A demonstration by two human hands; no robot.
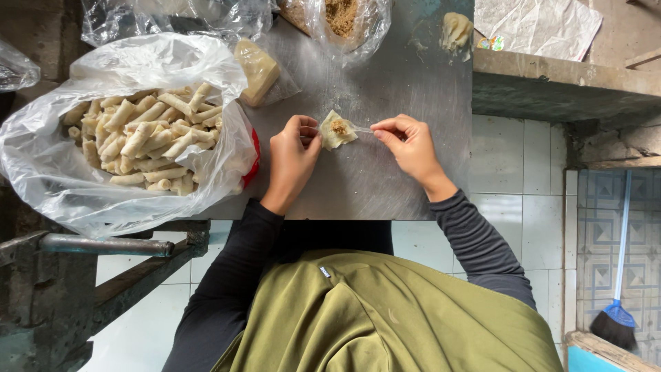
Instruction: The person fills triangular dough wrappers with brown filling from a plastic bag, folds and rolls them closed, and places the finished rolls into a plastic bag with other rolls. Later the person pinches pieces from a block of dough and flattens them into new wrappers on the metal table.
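Left hand (292, 153) pinches the near-left edge of a small pastry wrapper (339, 130) with a dab of brown filling, flat on the steel tabletop (385, 172). Right hand (410, 143) grips a thin stick (363, 129) between thumb and fingers, tip at the wrapper. Far left: clear plastic bag (48, 172) full of finished rolls (148, 138). Wrapper stack (256, 70) just beyond, bag of filling (342, 17) at the far edge.
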